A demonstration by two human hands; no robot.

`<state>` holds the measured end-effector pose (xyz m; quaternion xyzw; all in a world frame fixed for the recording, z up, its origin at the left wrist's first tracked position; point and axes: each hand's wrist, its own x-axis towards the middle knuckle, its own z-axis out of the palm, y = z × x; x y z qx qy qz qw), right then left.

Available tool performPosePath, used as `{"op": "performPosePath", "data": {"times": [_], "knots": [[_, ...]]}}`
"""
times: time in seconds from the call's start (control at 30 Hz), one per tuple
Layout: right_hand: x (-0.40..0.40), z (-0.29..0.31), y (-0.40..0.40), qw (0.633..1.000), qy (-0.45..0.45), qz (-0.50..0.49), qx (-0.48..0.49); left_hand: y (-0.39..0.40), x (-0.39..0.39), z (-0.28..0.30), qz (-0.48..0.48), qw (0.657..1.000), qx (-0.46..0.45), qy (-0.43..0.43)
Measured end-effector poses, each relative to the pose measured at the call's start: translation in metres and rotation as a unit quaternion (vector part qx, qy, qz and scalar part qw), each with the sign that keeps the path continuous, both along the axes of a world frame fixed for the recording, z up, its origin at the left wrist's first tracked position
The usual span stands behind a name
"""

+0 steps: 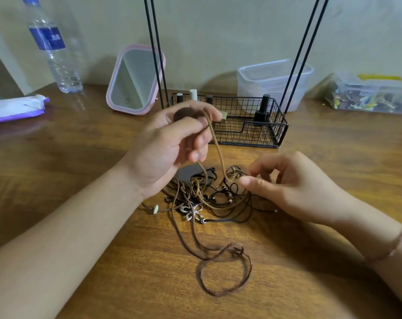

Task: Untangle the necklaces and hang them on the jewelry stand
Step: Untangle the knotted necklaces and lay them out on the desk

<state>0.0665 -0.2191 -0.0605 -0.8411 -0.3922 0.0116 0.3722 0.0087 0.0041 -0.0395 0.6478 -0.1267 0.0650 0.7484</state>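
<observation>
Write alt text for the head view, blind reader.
A person's left hand lifts a tan cord up from a tangle of necklaces on a wooden table, while the right hand pinches a knot at the tangle's edge. Behind stand a black wire jewelry stand, a pink mirror and a water bottle.

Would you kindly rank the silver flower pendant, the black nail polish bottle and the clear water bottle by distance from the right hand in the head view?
From the right hand:
1. Silver flower pendant, just left, on the table.
2. Black nail polish bottle, behind, in the wire basket.
3. Clear water bottle, far left corner.
</observation>
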Motion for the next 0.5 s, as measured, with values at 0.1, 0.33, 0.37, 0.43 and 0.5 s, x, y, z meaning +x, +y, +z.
{"op": "performPosePath", "data": {"times": [0.1,0.33,0.37,0.43,0.5], "knots": [[-0.002,0.005,-0.001,0.998,0.052,0.023,0.027,0.003,-0.005,0.002,-0.03,0.993,0.107,0.048],[-0.001,0.001,-0.001,0.972,0.182,0.026,0.147,0.001,-0.013,0.009,-0.069,0.94,0.33,0.044],[-0.001,0.0,0.0,0.971,0.181,0.029,0.152,-0.002,-0.013,0.007,-0.061,0.934,0.351,0.034],[-0.002,-0.001,0.001,0.974,0.165,0.034,0.152,-0.007,-0.011,0.002,-0.012,0.904,0.428,0.006],[-0.002,-0.002,0.0,0.975,0.16,0.034,0.153,-0.011,-0.009,-0.005,0.037,0.872,0.488,0.01]]}}
